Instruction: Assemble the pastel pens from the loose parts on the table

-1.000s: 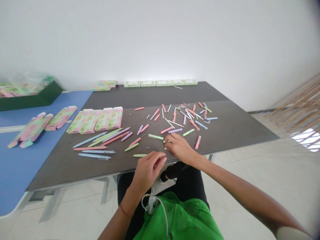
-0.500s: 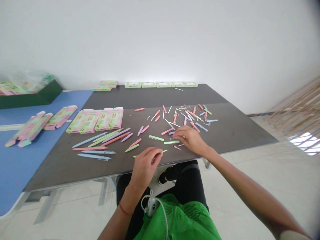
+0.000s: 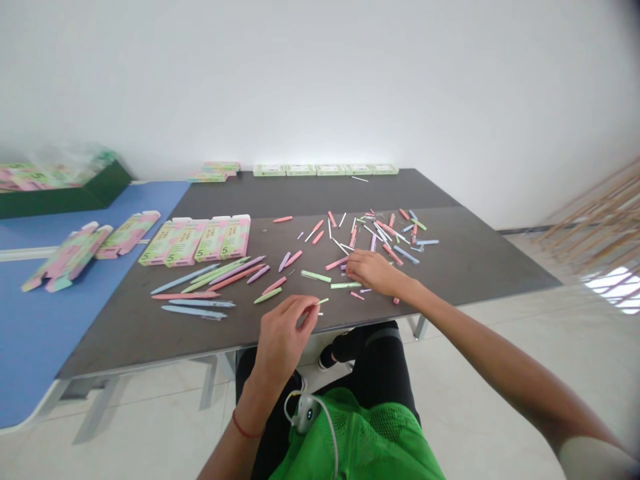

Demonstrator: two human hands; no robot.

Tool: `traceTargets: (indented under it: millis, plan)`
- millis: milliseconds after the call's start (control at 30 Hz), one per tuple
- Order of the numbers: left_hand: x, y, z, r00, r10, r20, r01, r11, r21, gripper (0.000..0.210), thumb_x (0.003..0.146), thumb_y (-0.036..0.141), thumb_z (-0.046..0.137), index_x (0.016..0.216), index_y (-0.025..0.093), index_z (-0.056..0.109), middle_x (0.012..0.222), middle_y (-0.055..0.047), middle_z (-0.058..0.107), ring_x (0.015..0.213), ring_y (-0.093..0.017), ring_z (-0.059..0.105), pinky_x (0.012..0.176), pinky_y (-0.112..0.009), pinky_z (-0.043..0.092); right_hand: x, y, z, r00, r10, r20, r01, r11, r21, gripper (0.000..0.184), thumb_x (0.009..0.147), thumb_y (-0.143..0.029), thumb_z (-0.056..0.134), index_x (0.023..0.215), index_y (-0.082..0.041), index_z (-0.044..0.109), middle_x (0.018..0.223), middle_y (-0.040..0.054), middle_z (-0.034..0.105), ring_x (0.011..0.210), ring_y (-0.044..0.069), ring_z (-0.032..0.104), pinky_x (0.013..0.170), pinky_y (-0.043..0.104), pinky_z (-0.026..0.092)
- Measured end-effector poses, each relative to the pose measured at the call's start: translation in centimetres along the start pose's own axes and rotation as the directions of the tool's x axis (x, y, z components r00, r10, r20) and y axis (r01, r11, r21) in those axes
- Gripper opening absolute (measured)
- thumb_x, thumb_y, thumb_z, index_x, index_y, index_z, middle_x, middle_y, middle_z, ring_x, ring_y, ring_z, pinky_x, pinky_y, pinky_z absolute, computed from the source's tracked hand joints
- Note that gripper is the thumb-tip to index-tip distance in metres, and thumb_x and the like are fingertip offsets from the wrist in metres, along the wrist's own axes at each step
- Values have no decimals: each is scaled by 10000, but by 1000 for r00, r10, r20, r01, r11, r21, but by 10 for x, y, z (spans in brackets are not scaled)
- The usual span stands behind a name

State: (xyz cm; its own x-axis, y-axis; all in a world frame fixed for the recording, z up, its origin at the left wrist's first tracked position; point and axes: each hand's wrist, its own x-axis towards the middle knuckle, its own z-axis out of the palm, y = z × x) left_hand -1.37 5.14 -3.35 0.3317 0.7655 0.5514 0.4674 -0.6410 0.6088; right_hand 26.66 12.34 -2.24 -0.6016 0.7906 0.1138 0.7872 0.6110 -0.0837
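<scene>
My left hand (image 3: 286, 333) is near the front edge of the table, thumb and forefinger pinched on a small light green pen part (image 3: 323, 301) whose end sticks out to the right. A white bit shows on the table just below it. Farther right, my right hand (image 3: 373, 272) is down among loose pen parts with its fingers curled together; what they hold, if anything, is hidden. Beside its fingertips lie a green pen barrel (image 3: 345, 286) and a pink barrel (image 3: 336, 264). Another green barrel with a clip (image 3: 315, 275) lies between the hands.
Assembled pens (image 3: 210, 277) lie in a group at left, below a row of pastel boxes (image 3: 207, 240). Loose barrels and white refills (image 3: 385, 233) are scattered at right. Flat boxes (image 3: 127, 235) and a dark green bin (image 3: 107, 190) are on the blue table. More boxes (image 3: 325, 170) line the back.
My left hand has shifted slightly left, still pinching the green part. My right hand has turned over the loose parts, and the green bit seen at its fingers is now hidden. The view moved slightly.
</scene>
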Motion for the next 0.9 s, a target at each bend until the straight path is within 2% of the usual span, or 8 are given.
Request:
traceTargets:
  millis: [100,200,267,367,467,667,900]
  plan:
    - [3,9,-6,999,-27,-46,25,999,-40,115,974,130,685,1040,203,743,911,-2,803,766,-128,755,787,-242,588,-13,-21,-13,986,-31,-166,77,959,273,187,1018,-193,596,893,-159,732,932,98,749,857,215,656,793,338,499]
    - [3,27,-18,996,-57,-66,48,991,-123,123,950,122,719,1013,217,765,916,18,809,777,-112,759,785,-216,592,-28,-56,-30,927,26,-375,183,841,510,106,984,-228,686,911,-182,746,888,62,774,764,169,687,719,301,544]
    - [2,41,-27,993,-66,-94,50,986,-158,132,933,124,745,1012,225,772,909,28,808,774,-103,757,781,-203,595,-37,-78,-41,912,62,-406,202,793,575,71,974,-217,709,934,-187,758,893,61,790,767,162,709,706,293,563]
    - [0,57,-36,989,-46,-143,26,990,-142,145,920,118,762,1009,231,783,921,28,812,790,-102,758,790,-202,604,-43,-97,-52,903,82,-422,217,761,611,61,966,-192,713,927,-187,760,895,63,800,771,159,728,713,288,581]
    - [0,64,-38,988,-27,-153,8,992,-124,139,924,125,759,999,238,786,952,26,819,814,-110,767,794,-215,621,-44,-103,-56,907,88,-413,208,758,619,67,965,-187,705,923,-201,755,898,59,801,774,160,733,717,288,589]
    - [0,64,-37,995,-20,-97,7,992,-128,97,949,169,733,971,248,785,945,7,821,827,-145,776,787,-263,643,-45,-102,-55,915,118,-386,161,771,616,84,953,-186,692,905,-223,750,882,37,789,769,159,719,725,296,591]
    - [1,60,-36,997,47,-57,-51,995,-85,126,968,132,707,1015,234,764,977,4,814,861,-134,765,816,-242,601,-49,-102,-55,922,98,-375,152,799,582,102,980,-211,662,917,-218,742,892,38,772,771,157,693,729,293,565]
